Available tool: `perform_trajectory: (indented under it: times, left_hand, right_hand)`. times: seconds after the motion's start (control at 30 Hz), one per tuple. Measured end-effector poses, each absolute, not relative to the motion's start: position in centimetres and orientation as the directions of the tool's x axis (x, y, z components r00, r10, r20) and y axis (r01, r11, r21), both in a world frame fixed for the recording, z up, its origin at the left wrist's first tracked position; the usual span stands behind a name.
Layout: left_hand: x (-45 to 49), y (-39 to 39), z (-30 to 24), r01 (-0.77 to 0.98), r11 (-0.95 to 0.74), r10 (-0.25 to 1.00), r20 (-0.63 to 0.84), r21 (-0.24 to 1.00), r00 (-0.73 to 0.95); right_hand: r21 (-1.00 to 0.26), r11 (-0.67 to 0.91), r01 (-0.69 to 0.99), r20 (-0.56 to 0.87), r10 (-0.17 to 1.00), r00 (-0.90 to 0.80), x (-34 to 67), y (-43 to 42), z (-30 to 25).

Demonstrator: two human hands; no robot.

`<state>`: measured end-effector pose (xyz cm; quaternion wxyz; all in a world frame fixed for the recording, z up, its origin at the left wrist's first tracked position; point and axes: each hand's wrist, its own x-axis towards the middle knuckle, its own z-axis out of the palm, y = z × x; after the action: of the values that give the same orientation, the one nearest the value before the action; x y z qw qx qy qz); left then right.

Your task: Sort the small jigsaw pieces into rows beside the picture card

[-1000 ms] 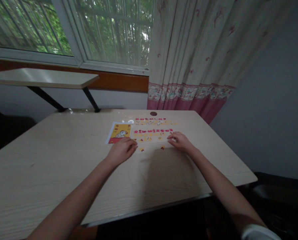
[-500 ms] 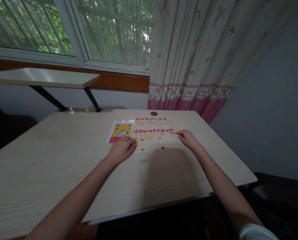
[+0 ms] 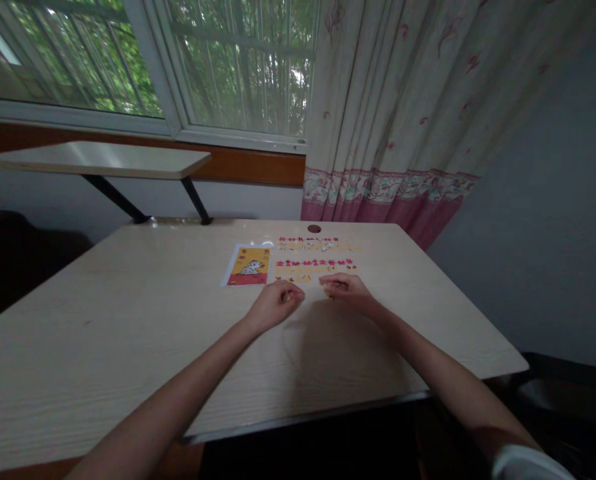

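Rows of small jigsaw puzzle pieces (image 3: 315, 263), red, yellow and white, lie on the desk. To their left is a picture card (image 3: 251, 264) of a white duck on yellow and red. My left hand (image 3: 274, 303) is just below the card and the lowest row, its thumb and fingers curled together over a spot of yellow. Close on its right, my right hand (image 3: 351, 293) hovers by the lower rows with thumb and fingers drawn together. A loose piece shows partly beneath it. What either hand holds is too small to make out.
The pale wooden desk (image 3: 178, 320) has a round cable hole (image 3: 315, 229) near its back edge. A raised shelf (image 3: 128, 159) on black legs stands at the back left. Behind are a window (image 3: 238, 67) and a patterned curtain (image 3: 388, 133).
My right hand has moved left and nearer to me, away from the right end of the rows. My left hand has shifted right, off the card's corner. The view has turned slightly left.
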<state>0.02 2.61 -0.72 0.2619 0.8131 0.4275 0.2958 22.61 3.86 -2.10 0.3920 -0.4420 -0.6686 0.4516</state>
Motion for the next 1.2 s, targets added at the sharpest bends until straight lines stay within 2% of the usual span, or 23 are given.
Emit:
perform_trajectory:
  times: [0.2,0.43,0.57,0.63,0.7,0.77,0.87,0.97,1.03,1.13,1.2]
  left_hand:
    - [0.8,2.4,-1.3,0.446,-0.434,0.865,0.224,0.783,0.448]
    - [1.1,2.7,-1.8,0.376,-0.346,0.896,0.185,0.86,0.403]
    - [1.0,3.2,-1.8,0.28,-0.251,0.917,0.135,0.927,0.376]
    - [0.9,3.5,-1.8,0.237,-0.216,0.926,0.121,0.947,0.358]
    - [0.8,3.6,-1.8,0.227,-0.203,0.929,0.113,0.953,0.353]
    - [0.8,3.6,-1.8,0.231,-0.206,0.929,0.116,0.951,0.352]
    - [0.7,3.5,-1.7,0.232,-0.199,0.929,0.108,0.952,0.353]
    - [0.0,3.7,-1.7,0.267,-0.185,0.936,0.087,0.946,0.341]
    - [-0.7,4.0,-1.6,0.349,-0.204,0.946,0.093,0.914,0.31]
    - [-2.0,4.3,-1.3,0.536,-0.307,0.939,0.157,0.786,0.307]
    - [-2.6,4.2,-1.0,0.587,-0.437,0.889,0.226,0.682,0.399]
  right_hand:
    - [-0.991,0.102,0.082,0.076,0.957,-0.279,20.6,3.0,-2.6]
    - [-0.987,0.14,0.085,0.117,0.967,-0.226,19.9,2.6,-3.1]
    - [-0.939,0.274,0.209,0.226,0.947,-0.229,19.9,2.0,-2.7]
    - [-0.841,0.413,0.348,0.353,0.908,-0.226,20.2,1.9,-2.3]
    - [-0.685,0.542,0.487,0.478,0.839,-0.261,20.4,1.7,-2.0]
    - [-0.544,0.613,0.573,0.547,0.777,-0.312,20.6,1.7,-1.9]
    - [-0.438,0.631,0.641,0.594,0.738,-0.32,20.6,1.6,-1.8]
    - [-0.41,0.631,0.658,0.658,0.705,-0.265,20.5,1.5,-1.7]
    - [-0.406,0.64,0.652,0.699,0.677,-0.229,20.5,1.5,-1.6]
    - [-0.404,0.649,0.644,0.722,0.659,-0.211,20.6,1.6,-1.6]
    - [-0.407,0.635,0.657,0.704,0.676,-0.218,20.7,1.7,-1.8]
